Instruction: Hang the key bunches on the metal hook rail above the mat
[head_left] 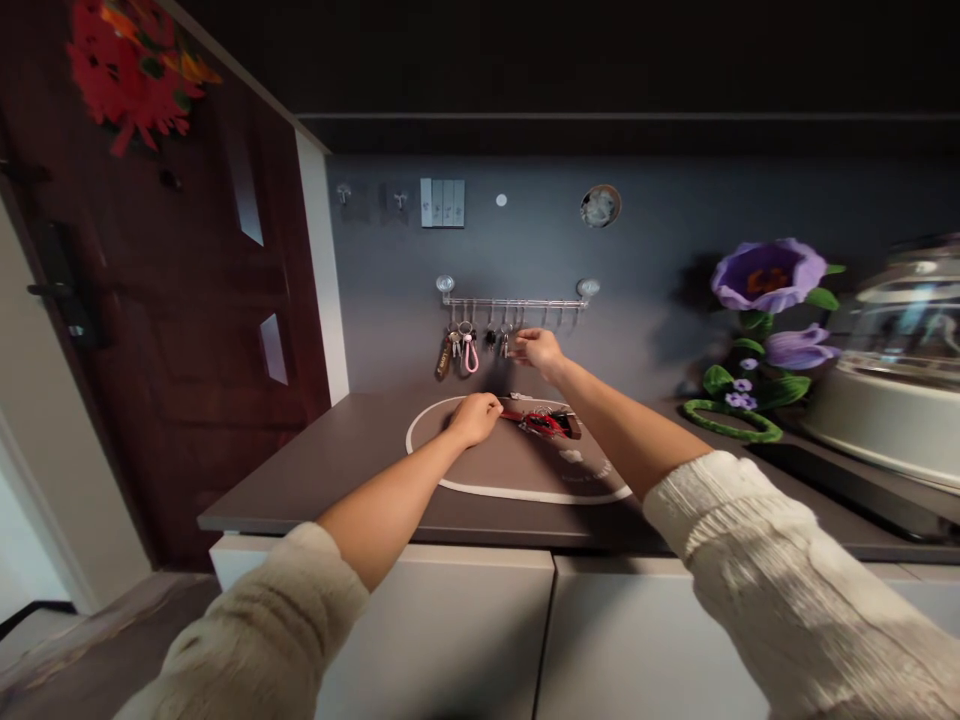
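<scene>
A chrome hook rail point(516, 300) is fixed to the grey wall, with several key bunches hanging from it, one on a pink loop point(469, 352). My right hand point(537, 351) is raised to the rail, fingers pinched on a key ring point(507, 342) at one of the hooks. My left hand point(474, 418) rests closed on an oval grey mat point(517, 475) on the counter. It touches the end of a red key bunch point(544, 423) lying on the mat. Whether it grips that bunch is hidden by the fingers.
A dark wooden door point(172, 300) with a red ornament stands at the left. A purple fabric flower point(765, 320) and a covered appliance point(892, 380) sit at the counter's right. Light switches point(442, 203) are above the rail. White cabinet fronts are below.
</scene>
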